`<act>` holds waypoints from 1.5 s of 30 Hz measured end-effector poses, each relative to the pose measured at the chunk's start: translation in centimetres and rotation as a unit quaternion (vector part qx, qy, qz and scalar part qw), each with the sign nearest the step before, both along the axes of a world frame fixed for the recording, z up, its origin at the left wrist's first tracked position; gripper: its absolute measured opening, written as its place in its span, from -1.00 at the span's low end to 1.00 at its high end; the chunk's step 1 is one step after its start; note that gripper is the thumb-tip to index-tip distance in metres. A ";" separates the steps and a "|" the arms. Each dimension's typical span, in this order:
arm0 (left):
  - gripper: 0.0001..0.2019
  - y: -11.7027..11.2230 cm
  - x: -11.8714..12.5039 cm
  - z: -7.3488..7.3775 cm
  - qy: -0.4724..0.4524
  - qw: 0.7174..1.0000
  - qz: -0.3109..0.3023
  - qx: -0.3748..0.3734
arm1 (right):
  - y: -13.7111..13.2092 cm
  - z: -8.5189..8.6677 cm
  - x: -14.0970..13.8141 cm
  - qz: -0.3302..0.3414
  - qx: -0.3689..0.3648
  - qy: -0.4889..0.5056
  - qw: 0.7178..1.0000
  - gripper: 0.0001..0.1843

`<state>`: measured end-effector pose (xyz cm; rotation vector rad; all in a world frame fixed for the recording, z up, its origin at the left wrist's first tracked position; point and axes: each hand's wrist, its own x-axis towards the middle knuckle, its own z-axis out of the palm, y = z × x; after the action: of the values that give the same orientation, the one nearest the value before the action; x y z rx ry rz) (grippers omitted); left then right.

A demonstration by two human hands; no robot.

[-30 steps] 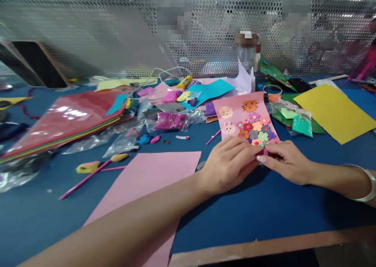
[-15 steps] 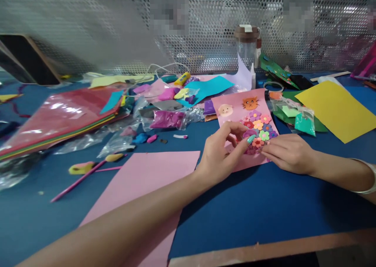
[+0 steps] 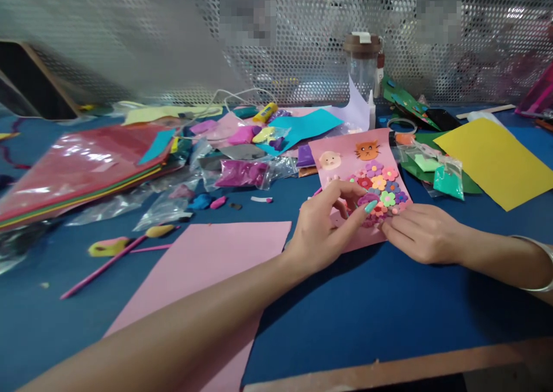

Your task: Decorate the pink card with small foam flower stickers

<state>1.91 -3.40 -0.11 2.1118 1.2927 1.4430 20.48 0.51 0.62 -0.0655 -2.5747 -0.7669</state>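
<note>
1. A second ago my hands met at the near edge of the flower-covered pink foam card (image 3: 344,150); now they're apart.
2. My left hand (image 3: 324,222) arches over the card, thumb and forefinger around a magenta flower (image 3: 367,200); whether they pinch it, I can't tell.
3. My right hand (image 3: 421,232), fingers bunched, is at the card's near-right corner; its grip is hidden.
4. Beyond the card, the lidded tumbler's (image 3: 362,68) white label (image 3: 361,37) is unreadable.
</note>
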 end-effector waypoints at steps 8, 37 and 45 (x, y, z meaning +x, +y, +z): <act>-0.89 0.0 0.0 0.1 0.004 1.000 -0.002 0.002 | 0.0 0.2 -0.2 -0.002 -0.035 -0.042 0.999 -0.71; -0.88 -0.4 -0.1 0.0 0.114 0.987 -0.087 0.066 | 0.1 -1.1 -0.1 -0.116 -0.202 0.163 0.959 -0.76; -0.86 -0.6 0.0 0.2 0.132 0.988 -0.077 0.023 | 0.1 -0.9 -0.2 -0.054 -0.175 0.149 0.972 -0.80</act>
<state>1.88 -4.02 0.09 2.4403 1.1601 1.1720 20.30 0.63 -0.33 -0.4013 -2.3981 -0.3000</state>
